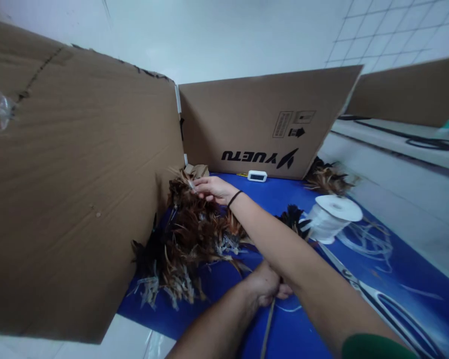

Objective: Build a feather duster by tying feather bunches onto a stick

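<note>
Head view: the right hand (213,188) reaches over the feather pile (187,239) on the blue counter (359,279), fingers pinching a feather quill. The left hand (265,286) is closed around a thin stick (267,324). Most feathers lie loose; judging by that, binding has barely begun. A string spool (335,214) stands near.

Two bare forearms in view. Right hand (214,188) has a thin black band (234,198) round the wrist, like a hair tie. Right arm bare up to a dark green sleeve (374,347), only its edge visible at the bottom. Left hand (265,285) and forearm bare, nothing worn, no rings seen.
</note>
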The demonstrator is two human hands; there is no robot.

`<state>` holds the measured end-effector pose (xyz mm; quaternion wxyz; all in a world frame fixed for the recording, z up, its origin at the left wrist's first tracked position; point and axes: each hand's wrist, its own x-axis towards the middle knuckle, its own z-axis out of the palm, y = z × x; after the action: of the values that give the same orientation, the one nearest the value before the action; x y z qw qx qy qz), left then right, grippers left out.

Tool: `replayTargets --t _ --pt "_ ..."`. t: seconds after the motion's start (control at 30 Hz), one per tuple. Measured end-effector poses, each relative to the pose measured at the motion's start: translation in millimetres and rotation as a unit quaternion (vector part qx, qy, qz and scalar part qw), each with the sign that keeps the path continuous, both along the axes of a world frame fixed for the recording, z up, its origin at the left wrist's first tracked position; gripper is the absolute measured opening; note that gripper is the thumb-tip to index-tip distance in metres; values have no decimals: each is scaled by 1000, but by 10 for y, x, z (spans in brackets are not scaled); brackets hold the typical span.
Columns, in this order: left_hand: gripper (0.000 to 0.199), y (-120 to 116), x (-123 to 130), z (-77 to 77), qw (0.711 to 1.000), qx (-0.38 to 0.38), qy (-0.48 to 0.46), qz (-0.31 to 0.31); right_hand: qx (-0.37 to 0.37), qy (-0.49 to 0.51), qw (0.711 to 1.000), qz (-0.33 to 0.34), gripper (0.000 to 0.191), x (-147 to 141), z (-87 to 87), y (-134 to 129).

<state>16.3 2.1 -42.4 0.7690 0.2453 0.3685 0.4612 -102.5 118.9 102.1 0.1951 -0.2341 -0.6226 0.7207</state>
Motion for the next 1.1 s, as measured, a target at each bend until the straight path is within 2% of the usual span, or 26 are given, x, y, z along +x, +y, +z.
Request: replayTargets --t 0.1,0.27,0.5,0.6,0.73,0.83,0.97,1.03,1.1 --pt "35 -24 -39 44 999 23 44 -7 -2 33 999 8 28 317 76 -52" --pt "47 -57 -85 99 998 35 51 -21 47 29 998 18 18 797 169 -162" --pt "56 -73 -101 116 997 57 56 -23 109 23 993 -48 8 1246 209 -220" --pt "56 -71 -110 147 996 60 61 -19 145 37 985 -83 10 1468 208 -275" --pt "53 -74 -119 199 996 57 63 -15 153 58 977 -139 15 1866 185 -404" --pt "50 -86 -123 226 997 59 57 -16 154 77 965 -199 17 2179 84 -503" --pt "48 -100 -122 248 997 52 56 -15 118 110 946 -283 20 2481 -185 -629" --pt "48 -104 -117 252 997 47 58 -16 92 109 943 -300 19 2561 -331 -693" --pt "46 -108 -110 254 997 48 65 -17 77 97 949 -289 18 2598 -449 -749"
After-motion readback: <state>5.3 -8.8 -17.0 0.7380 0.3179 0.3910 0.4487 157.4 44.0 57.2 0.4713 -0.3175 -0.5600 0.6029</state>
